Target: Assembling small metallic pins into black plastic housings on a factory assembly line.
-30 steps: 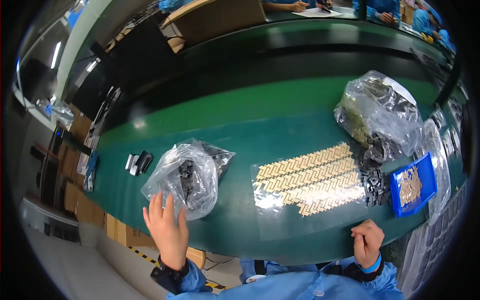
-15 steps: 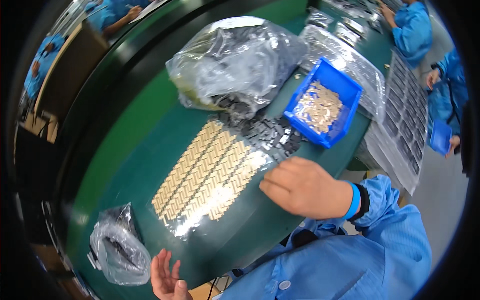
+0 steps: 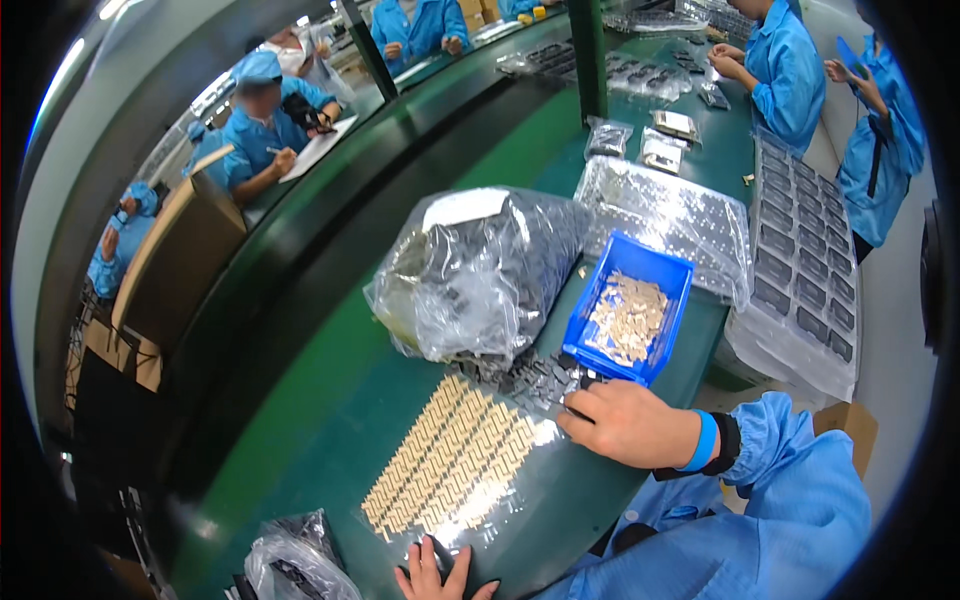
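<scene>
A clear sheet bearing slanted rows of small tan strips (image 3: 450,455) lies flat on the green worktop. My left hand (image 3: 435,577) is open at the sheet's near edge, fingers spread and palm down. Beyond the far right corner, small black pieces (image 3: 535,380) lie in a loose heap. My right hand (image 3: 630,425) has its fingers curled together at the right end of this heap, against the near side of a blue bin (image 3: 575,338). Whatever its fingertips hold is hidden. Tan pieces (image 3: 628,318) fill the bin's bottom.
A big clear bag of dark parts (image 3: 480,270) stands behind the sheet. A smaller bag (image 3: 295,560) sits at lower left. Bubble wrap (image 3: 665,225) and trays of dark parts (image 3: 805,250) are at right. Several people in blue work around the bench.
My left hand has come from beside the small bag to the sheet's near edge and spread out. My right hand has moved to the black pieces by the bin. The view has tilted up.
</scene>
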### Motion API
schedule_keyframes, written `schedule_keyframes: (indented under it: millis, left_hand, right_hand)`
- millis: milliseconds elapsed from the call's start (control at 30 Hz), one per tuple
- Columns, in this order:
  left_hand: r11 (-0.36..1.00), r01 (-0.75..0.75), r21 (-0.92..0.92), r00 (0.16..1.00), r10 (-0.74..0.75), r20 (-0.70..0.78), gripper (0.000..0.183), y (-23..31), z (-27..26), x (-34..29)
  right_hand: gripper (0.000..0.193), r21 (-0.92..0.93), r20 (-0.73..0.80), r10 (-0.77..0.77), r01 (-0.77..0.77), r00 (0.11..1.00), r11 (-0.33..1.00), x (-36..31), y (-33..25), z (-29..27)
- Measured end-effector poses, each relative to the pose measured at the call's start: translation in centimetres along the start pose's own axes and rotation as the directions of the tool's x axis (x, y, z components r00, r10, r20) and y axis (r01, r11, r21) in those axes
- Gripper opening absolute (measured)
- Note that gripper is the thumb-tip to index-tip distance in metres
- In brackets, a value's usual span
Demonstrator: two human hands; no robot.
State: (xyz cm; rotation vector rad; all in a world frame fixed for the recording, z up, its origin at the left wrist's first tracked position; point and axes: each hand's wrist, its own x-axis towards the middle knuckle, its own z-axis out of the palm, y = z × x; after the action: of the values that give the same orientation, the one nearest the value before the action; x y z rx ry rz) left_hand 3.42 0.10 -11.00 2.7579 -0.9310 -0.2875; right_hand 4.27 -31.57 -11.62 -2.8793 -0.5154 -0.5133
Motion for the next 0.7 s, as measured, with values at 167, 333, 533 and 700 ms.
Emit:
schedule_keyframes:
  millis: [167, 333, 533, 700]
  left_hand:
    - [1.000, -0.004, -0.019, 1.000, 0.003, -0.022, 0.046, -0.5, -0.4, 0.6]
    - [1.000, -0.015, 0.003, 0.998, 0.016, -0.066, 0.041, -0.7, 0.0, 0.4]
    - [0.992, -0.066, -0.108, 0.979, 0.043, -0.199, 0.052, -1.1, 0.7, -0.4]
    - [0.589, 0.047, -0.806, 0.809, -0.496, -0.316, 0.053, 0.7, -1.0, -0.1]
  right_hand:
    - [0.017, -0.010, 0.023, -0.040, 0.041, 0.999, 0.999, 0.3, 0.4, 0.4]
    - [0.015, -0.022, 0.043, -0.049, 0.050, 0.998, 0.999, 0.4, 0.1, 0.3]
    - [0.010, 0.169, 0.039, -0.219, 0.210, 0.975, 0.963, 2.2, -3.0, 0.0]
    - [0.013, 0.465, 0.025, -0.402, 0.345, 0.915, 0.815, 6.3, -8.0, 2.9]
